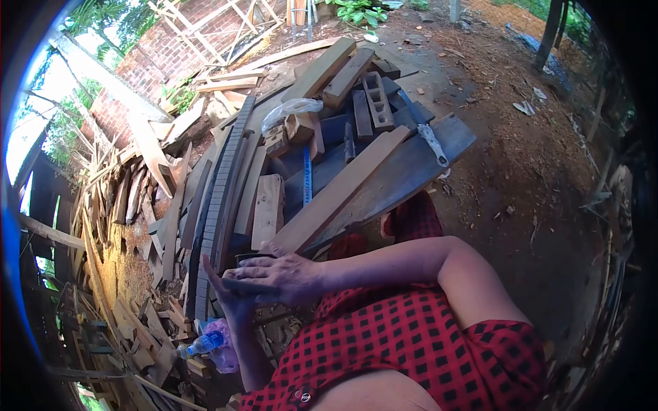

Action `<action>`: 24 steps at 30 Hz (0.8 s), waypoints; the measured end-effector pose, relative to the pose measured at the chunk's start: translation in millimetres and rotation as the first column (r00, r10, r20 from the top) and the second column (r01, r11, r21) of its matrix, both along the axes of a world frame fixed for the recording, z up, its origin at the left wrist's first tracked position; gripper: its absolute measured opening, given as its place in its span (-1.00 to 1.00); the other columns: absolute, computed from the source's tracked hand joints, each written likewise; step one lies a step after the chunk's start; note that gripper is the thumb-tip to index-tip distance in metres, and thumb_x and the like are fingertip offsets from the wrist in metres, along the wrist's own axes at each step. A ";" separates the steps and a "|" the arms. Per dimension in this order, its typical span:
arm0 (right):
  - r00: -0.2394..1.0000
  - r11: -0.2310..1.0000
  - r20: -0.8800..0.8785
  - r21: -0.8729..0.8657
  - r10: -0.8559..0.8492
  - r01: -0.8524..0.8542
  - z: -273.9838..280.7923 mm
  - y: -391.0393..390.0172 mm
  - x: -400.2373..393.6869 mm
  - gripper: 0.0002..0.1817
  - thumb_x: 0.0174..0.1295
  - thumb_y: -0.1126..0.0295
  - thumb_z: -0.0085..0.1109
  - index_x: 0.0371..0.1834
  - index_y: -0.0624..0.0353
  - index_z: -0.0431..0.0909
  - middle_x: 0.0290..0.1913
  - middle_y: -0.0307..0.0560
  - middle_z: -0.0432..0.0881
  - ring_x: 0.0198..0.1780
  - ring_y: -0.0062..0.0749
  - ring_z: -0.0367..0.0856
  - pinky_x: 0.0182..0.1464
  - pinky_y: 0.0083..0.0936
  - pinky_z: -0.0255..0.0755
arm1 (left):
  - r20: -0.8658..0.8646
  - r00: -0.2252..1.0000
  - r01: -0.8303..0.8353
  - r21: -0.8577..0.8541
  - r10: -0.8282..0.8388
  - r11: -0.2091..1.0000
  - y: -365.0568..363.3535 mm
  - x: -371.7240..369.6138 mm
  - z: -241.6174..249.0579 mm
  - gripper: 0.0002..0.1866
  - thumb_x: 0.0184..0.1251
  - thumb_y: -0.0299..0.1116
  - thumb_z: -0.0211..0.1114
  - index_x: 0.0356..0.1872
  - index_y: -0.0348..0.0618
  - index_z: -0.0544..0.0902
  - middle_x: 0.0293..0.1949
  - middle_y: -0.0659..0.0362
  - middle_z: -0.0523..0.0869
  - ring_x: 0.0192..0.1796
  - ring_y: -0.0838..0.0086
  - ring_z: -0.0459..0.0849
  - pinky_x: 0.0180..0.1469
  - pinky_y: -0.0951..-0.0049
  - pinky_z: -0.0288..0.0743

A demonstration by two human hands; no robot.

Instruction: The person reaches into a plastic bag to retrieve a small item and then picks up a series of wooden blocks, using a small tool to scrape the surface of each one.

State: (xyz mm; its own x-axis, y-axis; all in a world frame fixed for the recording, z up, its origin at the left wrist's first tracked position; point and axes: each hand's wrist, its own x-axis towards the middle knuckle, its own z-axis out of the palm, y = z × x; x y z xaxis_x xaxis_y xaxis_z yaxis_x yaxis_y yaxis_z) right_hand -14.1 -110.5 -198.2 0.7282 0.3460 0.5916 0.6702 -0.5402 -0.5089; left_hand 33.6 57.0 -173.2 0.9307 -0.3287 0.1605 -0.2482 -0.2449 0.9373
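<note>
My right hand (291,274) reaches across from the right with its fingers bent over a dark flat piece (252,287). Below and to the left, my left hand (234,301) supports the piece from beneath, one finger or thumb pointing up. The hands are close together and partly hide the piece. A dark edge shows above the right fingers; I cannot make out what it belongs to. Just beyond the hands, a long wooden plank (349,185) lies slanted on a dark board (391,179), beside a short pale block (268,209).
Thick beams (321,68), a slotted wooden piece (378,99), a blue strip (307,177), a clear plastic bag (291,111) and a white-handled tool (433,145) lie on the pile. At lower left are a bottle (205,343), a pink bag (225,356) and scrap wood (133,329).
</note>
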 end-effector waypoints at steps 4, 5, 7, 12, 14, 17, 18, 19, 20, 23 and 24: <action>0.970 0.966 0.070 -0.096 -0.234 0.240 -24.6 -59.8 -9.9 -0.37 0.25 0.13 0.06 0.39 0.04 0.24 0.30 -0.03 0.41 0.33 -0.18 0.36 0.37 -0.04 0.06 | 0.100 0.993 0.058 0.051 -0.063 0.997 -2.0 0.4 -10.5 0.42 -0.42 -0.19 0.69 0.51 -0.02 -0.18 -0.30 0.12 0.58 -0.23 0.40 0.61 -0.19 0.47 0.50; 0.950 0.944 0.045 -0.105 -0.310 0.313 -19.5 -87.0 -15.0 -0.37 0.22 0.15 0.11 0.37 0.09 0.28 0.26 -0.04 0.45 0.30 -0.20 0.40 0.36 -0.08 0.10 | 0.102 0.993 0.053 0.046 -0.058 0.998 0.6 3.8 -15.1 0.42 -0.42 -0.19 0.69 0.51 -0.02 -0.18 -0.30 0.12 0.58 -0.23 0.40 0.61 -0.19 0.47 0.50; 0.862 0.861 -0.008 0.027 -0.507 0.507 -63.4 -149.2 -6.6 -0.43 0.17 0.18 0.20 0.25 0.13 0.41 0.17 -0.05 0.52 0.25 -0.24 0.44 0.34 -0.18 0.15 | 0.193 0.978 0.062 0.087 -0.078 0.994 2.5 7.0 -19.9 0.42 -0.43 -0.17 0.67 0.51 -0.01 -0.16 -0.29 0.10 0.58 -0.22 0.38 0.62 -0.19 0.44 0.51; 0.401 0.410 -0.086 -0.185 -0.912 0.893 -105.0 -286.5 -12.0 -0.51 0.28 0.08 0.05 0.22 0.04 0.43 0.21 0.00 0.47 0.22 -0.13 0.43 0.29 -0.10 0.17 | 0.120 0.989 0.082 0.060 -0.089 0.995 -3.5 0.5 -8.3 0.36 -0.41 -0.19 0.67 0.50 -0.03 -0.09 -0.26 0.12 0.57 -0.20 0.42 0.60 -0.11 0.43 0.49; 0.277 0.310 -0.150 -0.292 -0.949 0.905 -110.9 -304.9 -6.5 -0.47 0.32 -0.05 -0.10 0.26 -0.04 0.40 0.26 -0.08 0.44 0.31 -0.21 0.35 0.37 -0.03 0.00 | 0.061 0.996 0.060 0.011 -0.060 0.998 -4.8 -2.0 -3.6 0.34 -0.39 -0.22 0.68 0.50 -0.04 -0.06 -0.24 0.15 0.56 -0.18 0.46 0.57 -0.06 0.44 0.46; 0.233 0.293 -0.211 -0.327 -0.949 0.899 -117.4 -307.1 1.7 -0.43 0.34 -0.10 -0.16 0.30 -0.06 0.37 0.33 -0.08 0.38 0.38 -0.22 0.27 0.40 0.01 -0.07 | 0.096 0.995 0.038 -0.016 -0.036 0.999 -2.1 2.1 -11.2 0.25 -0.28 -0.28 0.62 0.48 -0.05 -0.04 -0.22 0.16 0.59 -0.25 0.50 0.60 -0.20 0.52 0.50; 0.197 0.264 -0.212 -0.355 -0.957 0.897 -118.6 -305.5 2.6 -0.42 0.34 -0.11 -0.15 0.32 -0.06 0.35 0.35 -0.09 0.36 0.40 -0.23 0.24 0.42 0.02 -0.10 | -0.103 0.995 -0.012 -0.223 -0.012 0.975 -1.7 2.0 -14.2 0.14 -0.21 -0.29 0.59 0.45 -0.07 0.04 -0.23 0.16 0.61 -0.29 0.52 0.61 -0.32 0.58 0.49; 0.219 0.283 -0.211 -0.351 -0.953 0.893 -117.3 -303.6 2.7 -0.42 0.34 -0.11 -0.15 0.32 -0.06 0.35 0.35 -0.09 0.36 0.40 -0.23 0.24 0.42 0.02 -0.10 | -0.295 0.955 -0.094 -0.412 -0.035 0.906 -2.6 3.1 -20.0 0.04 -0.13 -0.30 0.55 0.42 -0.09 0.11 -0.23 0.17 0.62 -0.34 0.55 0.61 -0.44 0.63 0.47; 0.204 0.280 -0.250 -0.317 -0.946 0.906 -115.8 -302.5 1.2 -0.42 0.34 -0.11 -0.16 0.32 -0.06 0.35 0.34 -0.08 0.36 0.41 -0.23 0.24 0.43 0.04 -0.13 | -0.373 0.927 -0.180 -0.551 -0.047 0.815 -5.3 8.5 -36.4 -0.36 0.14 -0.14 0.39 0.22 -0.10 0.36 -0.26 0.17 0.65 -0.48 0.58 0.60 -0.65 0.68 0.33; 0.195 0.301 -0.339 -0.299 -0.921 0.906 -93.1 -288.7 -1.8 -0.35 0.35 -0.14 -0.20 0.36 0.04 0.29 0.39 0.02 0.29 0.46 -0.17 0.13 0.46 0.01 -0.22 | -0.650 0.753 -0.416 -0.593 -0.105 0.689 -4.4 8.7 -53.4 -0.53 0.31 0.09 0.17 0.01 -0.07 0.49 -0.32 0.19 0.65 -0.56 0.57 0.55 -0.69 0.64 0.25; 0.174 0.300 -0.375 -0.309 -0.910 0.903 -81.3 -279.6 -2.5 -0.34 0.35 -0.15 -0.20 0.36 0.07 0.28 0.39 0.03 0.29 0.46 -0.16 0.13 0.46 0.00 -0.23 | -0.681 0.732 -0.506 -0.524 0.019 0.685 -13.6 6.6 -45.9 -0.53 0.39 0.17 0.00 -0.12 -0.05 0.53 -0.35 0.22 0.66 -0.63 0.56 0.50 -0.72 0.63 0.20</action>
